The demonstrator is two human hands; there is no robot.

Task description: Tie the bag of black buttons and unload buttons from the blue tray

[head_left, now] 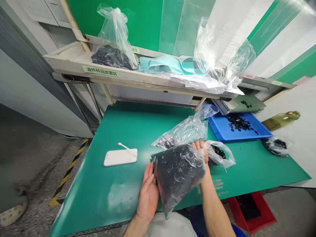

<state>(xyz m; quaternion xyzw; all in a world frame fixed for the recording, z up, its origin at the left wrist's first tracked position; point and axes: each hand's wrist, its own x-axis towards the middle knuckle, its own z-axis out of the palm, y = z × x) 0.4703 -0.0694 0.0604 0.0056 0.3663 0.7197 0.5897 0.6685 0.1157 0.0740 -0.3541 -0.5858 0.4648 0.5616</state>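
A clear plastic bag full of small black rings (179, 171) is held above the front of the green table. My left hand (149, 194) presses against its left side, fingers stretched along the plastic and partly behind it. At the upper right corner, my right hand (202, 153) grips the bag with bent fingers. Just behind lies a crumpled clear bag (185, 133) with a few dark pieces at its left end. An open plastic bag of black parts (219, 153) stands right beside my right hand.
A white phone-shaped object (120, 157) with a thin white stick lies on the green table (98, 192). A blue tray (239, 135) of black parts and a small bag (278, 144) are at right. Above runs a shelf (148, 79) with bags. A red bin (266, 210) sits below.
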